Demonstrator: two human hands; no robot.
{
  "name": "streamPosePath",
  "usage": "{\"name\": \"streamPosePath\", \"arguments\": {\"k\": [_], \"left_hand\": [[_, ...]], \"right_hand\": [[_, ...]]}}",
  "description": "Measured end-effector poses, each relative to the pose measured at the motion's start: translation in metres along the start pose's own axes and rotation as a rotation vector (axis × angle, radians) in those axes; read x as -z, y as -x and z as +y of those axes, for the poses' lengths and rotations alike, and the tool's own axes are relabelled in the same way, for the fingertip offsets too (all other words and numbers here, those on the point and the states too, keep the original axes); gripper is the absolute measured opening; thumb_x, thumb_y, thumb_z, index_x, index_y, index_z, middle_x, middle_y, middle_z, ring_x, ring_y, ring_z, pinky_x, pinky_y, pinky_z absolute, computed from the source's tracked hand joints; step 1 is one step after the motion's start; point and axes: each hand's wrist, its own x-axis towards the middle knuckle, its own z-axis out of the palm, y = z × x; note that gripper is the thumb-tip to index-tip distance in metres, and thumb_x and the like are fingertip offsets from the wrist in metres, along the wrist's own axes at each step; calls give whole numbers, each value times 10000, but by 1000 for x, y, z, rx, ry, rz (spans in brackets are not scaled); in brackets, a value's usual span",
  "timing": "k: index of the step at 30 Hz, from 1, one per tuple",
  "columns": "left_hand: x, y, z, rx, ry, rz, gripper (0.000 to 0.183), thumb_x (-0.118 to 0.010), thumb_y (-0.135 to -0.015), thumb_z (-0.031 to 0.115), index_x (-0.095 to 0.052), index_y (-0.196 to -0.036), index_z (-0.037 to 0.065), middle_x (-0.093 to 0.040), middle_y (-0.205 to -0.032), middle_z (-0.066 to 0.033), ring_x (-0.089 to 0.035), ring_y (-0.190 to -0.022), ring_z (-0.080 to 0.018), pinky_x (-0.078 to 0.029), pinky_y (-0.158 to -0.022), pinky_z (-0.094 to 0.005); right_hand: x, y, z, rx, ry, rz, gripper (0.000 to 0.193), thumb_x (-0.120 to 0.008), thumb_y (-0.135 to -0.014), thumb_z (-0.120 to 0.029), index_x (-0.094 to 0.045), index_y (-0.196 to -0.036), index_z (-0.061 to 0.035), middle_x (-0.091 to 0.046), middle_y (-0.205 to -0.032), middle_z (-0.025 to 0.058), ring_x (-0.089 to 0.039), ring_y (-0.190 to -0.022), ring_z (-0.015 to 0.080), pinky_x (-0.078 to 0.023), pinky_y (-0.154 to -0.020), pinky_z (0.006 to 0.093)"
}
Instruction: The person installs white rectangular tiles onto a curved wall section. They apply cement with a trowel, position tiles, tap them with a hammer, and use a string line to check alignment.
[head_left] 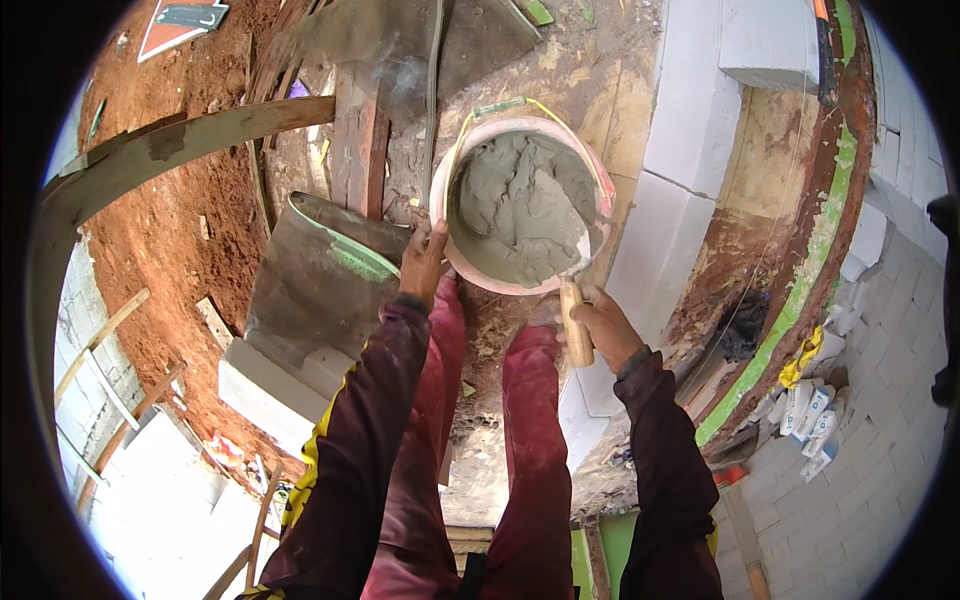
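Over on the left, bare red soil (170,260) runs up under a curved wooden board (200,140) whose end stops well short of the bucket. Nearer in, a dark, bent sheet (310,270) with a green edge leans by some white blocks (265,390), close beside the person's left forearm.

The left hand (424,262) is half curled, its fingertips touching the left side of the bucket's rim; how firmly it grips, I cannot tell. The bucket (438,190) stands just ahead of the legs, round and pinkish, its rim smeared pale. The mortar (505,210) inside is grey, thick and lumpy, heaped in ridges. Toward the bucket's right edge, a trowel's blade lies coated in the same grey, so its outline partly blends in.

The trowel's wooden handle (577,335) sticks out over the near right rim, and the right hand (608,322) is closed around it. Just right of that, the long edge of a white block course (668,245) bounds the working side, with a narrow strip of ground between it and the bucket. Farther right runs a chipped green ledge (800,300).
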Motion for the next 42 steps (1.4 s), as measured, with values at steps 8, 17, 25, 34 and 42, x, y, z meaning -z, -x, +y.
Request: {"name": "streamPosePath", "arguments": {"k": [8,17,25,34,42], "left_hand": [[17,-21,44,101,42,-59,424,-560,-984,515,-662,-929,107,-678,-843,-26,-632,-758,-141,-495,-752,-295],[49,-57,104,2,-183,-129,456,-639,-947,478,-677,-1113,55,-697,-947,-34,-663,-804,-149,-524,-805,-303],[55,9,80,-241,-173,30,692,-677,-925,445,-508,-1393,-36,-608,-1284,-165,-584,-1180,-232,-451,-1016,-355],[109,293,18,-234,-841,-104,520,-704,-902,297,-560,-1348,73,-540,-1376,-210,-499,-1271,-428,-374,-1100,-498],[94,313,-10,-232,-1103,-162,557,-724,-876,351,-551,-1342,102,-504,-1425,-173,-459,-1335,-381,-365,-1100,-490]], "right_hand": [[-19,-44,-48,265,769,319,538,-672,-895,-263,-518,-1266,95,-659,-1019,339,-645,-1008,480,-512,-886,507],[-149,-63,-52,202,1040,178,478,-627,-838,-91,-508,-1271,75,-663,-1015,279,-700,-878,410,-569,-825,472],[-65,-18,-51,98,1117,7,442,-609,-870,-164,-509,-1260,19,-657,-1042,246,-663,-953,449,-535,-793,521],[-128,-5,17,22,981,-37,508,-616,-876,-173,-488,-1330,17,-609,-1123,323,-633,-1047,482,-511,-924,525],[-202,-67,32,187,-157,21,359,-655,-967,-261,-566,-1239,-45,-613,-801,71,-589,-560,133,-492,-424,303]]}}
